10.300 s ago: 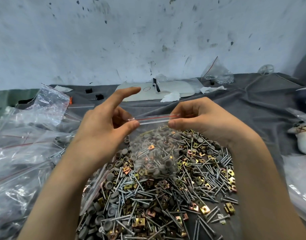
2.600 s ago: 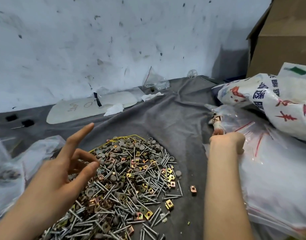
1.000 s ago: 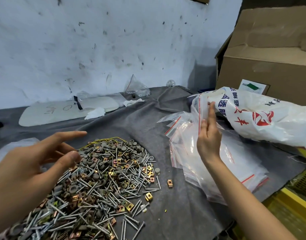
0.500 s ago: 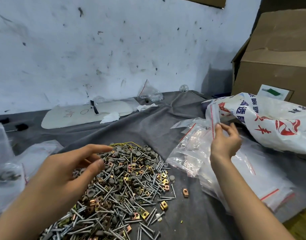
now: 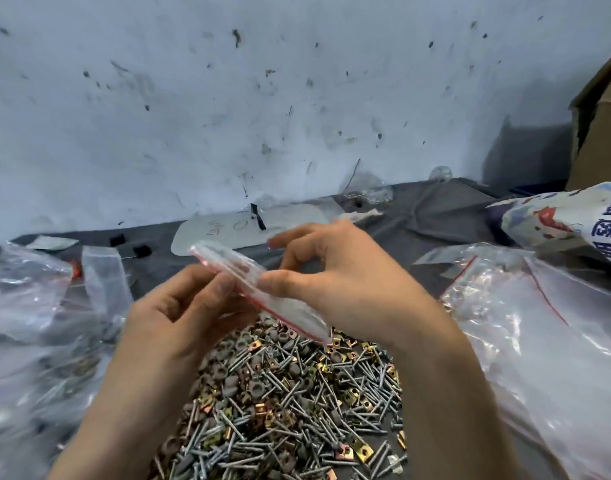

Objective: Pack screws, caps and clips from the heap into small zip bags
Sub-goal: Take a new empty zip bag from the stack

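Both my hands are up over the heap (image 5: 297, 393) of screws, caps and clips. My left hand (image 5: 190, 317) pinches a small empty zip bag (image 5: 248, 271), thumb on top and fingers curled beneath. My right hand (image 5: 342, 282) pinches its other side with the thumb, forefinger lifted. The bag tilts, its far end higher.

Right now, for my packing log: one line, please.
left hand: pinches zip bag | right hand: pinches it too | zip bag: looks empty, over heap | spare bags: right of heap
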### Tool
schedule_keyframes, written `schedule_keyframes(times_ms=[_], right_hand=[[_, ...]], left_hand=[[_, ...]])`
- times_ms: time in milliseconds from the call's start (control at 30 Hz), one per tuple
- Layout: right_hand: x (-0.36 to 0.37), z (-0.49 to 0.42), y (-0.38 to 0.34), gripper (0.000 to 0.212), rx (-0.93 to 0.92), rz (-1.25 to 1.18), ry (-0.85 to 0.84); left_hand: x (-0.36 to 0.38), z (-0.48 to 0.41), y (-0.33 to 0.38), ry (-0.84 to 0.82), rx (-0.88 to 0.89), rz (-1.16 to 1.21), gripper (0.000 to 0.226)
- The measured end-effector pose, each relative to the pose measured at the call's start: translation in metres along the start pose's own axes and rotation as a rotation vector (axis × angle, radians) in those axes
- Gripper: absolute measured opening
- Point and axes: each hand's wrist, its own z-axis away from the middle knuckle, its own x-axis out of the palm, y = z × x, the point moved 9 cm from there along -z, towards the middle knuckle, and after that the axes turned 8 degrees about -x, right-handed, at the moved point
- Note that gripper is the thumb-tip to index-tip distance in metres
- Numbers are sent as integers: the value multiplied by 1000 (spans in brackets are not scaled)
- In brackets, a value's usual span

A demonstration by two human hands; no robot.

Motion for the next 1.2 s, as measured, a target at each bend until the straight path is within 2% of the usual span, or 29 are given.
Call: schedule_keyframes(times_ms=[67, 200, 267, 433, 533, 633, 767, 833, 967, 1067, 1100, 1200], right_hand=[[13, -1, 5, 27, 27, 42, -43], [16, -6, 9, 18, 7, 88, 40], [11, -11, 9, 22, -40, 76, 81], [35, -14, 4, 17, -106, -76, -112], [37, -15, 5, 20, -104, -41, -130], [38, -14, 6, 18, -103, -65, -164], [40, -14, 9, 13, -100, -172, -217], [36, -16, 15, 19, -91, -206, -197], [17, -20, 33, 25, -44, -130, -49], [28, -17, 29, 48, -62, -87, -177], [33, -17, 25, 47, -92, -72, -203], [41, -25, 18, 18, -148, -9, -144]], left_hand=[[-5, -2, -7, 14, -79, 30, 19], [-8, -5, -13, 28, -139, 0, 18], [-9, -6, -16, 43, -149, -8, 18], [-6, -6, -17, 1, -143, -103, 11], [-5, -6, -16, -22, -109, -169, 22], [-6, -8, -17, -46, -106, -175, 22], [-6, -9, -15, -93, -73, -160, 36], [-5, -8, -14, -110, -71, -171, 32], [-6, -7, -13, -100, -57, -291, 16], [-4, -7, -9, -57, 9, -491, 21], [-1, -6, -9, -51, 36, -574, 25], [4, -5, -7, -43, 88, -670, 18]])
